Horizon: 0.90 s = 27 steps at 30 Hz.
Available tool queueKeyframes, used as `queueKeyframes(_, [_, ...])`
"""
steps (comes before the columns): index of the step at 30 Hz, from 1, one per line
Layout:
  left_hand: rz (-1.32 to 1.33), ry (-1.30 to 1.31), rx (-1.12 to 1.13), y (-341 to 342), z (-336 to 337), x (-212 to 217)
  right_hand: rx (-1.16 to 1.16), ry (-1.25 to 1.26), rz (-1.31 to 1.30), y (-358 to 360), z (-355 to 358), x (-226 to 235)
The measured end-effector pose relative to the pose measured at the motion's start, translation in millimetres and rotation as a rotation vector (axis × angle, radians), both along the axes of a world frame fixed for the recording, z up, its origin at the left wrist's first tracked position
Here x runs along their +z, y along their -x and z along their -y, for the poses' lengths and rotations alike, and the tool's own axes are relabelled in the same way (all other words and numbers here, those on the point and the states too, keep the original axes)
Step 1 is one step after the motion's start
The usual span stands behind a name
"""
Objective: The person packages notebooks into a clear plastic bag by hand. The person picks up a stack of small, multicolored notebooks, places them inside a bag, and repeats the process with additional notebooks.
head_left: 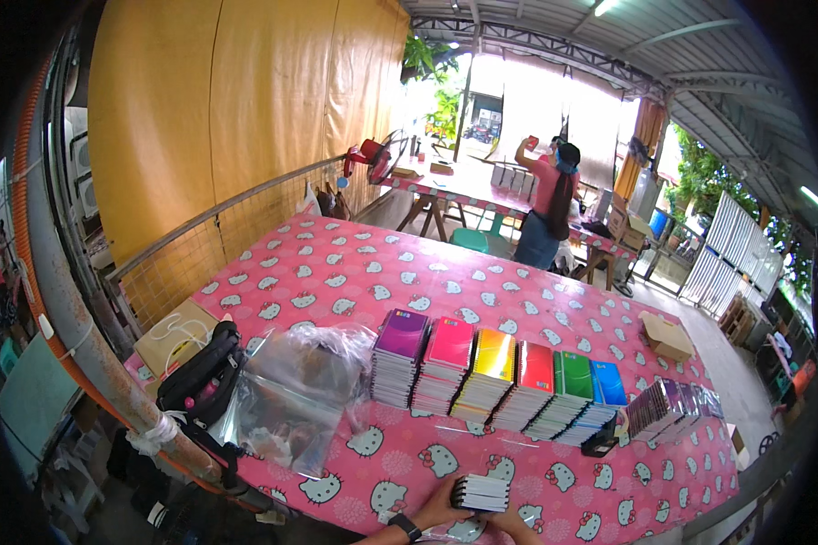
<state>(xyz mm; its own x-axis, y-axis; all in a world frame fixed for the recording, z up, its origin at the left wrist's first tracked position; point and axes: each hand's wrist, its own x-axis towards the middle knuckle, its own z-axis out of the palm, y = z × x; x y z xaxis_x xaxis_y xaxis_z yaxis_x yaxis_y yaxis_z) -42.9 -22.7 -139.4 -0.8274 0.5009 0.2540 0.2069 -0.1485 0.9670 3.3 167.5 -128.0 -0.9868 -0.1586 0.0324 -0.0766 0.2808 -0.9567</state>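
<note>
At the near edge of the table, a small stack of spiral notebooks [482, 491] sits between my hands, page edges and bindings showing. My left hand [438, 507], with a dark watch on its wrist, grips the stack's left side. On the other side my right hand [511, 520] closes around its lower right. Beyond them stands a row of tall notebook stacks: purple [402, 334], pink [448, 341], yellow [493, 352], red [535, 365], green [573, 373] and blue [608, 383]. Further right lean several purple-covered notebooks [658, 409] in bundles.
Clear plastic bags [291, 391] lie left of the stacks, beside a black bag [204, 377]. A small black object [600, 443] rests before the blue stack. A cardboard box [666, 337] is at the far right. Another person [551, 204] stands at a farther table; a metal post [91, 336] rises at left.
</note>
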Motion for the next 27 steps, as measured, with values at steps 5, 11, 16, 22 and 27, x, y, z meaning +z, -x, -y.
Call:
queueKeyframes(5, [-0.107,0.036,-0.002,-5,2,69,-0.156,0.069,0.033,-4,-13,-28])
queueKeyframes(11, [-0.492,0.010,0.280,-4,-1,77,-0.034,0.062,-0.026,4,-9,-10])
queueKeyframes(16, [-0.863,0.628,0.104,-6,11,100,0.019,-0.228,-0.047,-1,-13,-4])
queueKeyframes(22, [-0.776,0.492,0.089,1,16,92,-0.075,0.004,0.111,-3,1,29])
queueKeyframes(27, [-0.164,0.179,0.019,5,16,50,-0.099,-0.021,0.045,-1,-3,17])
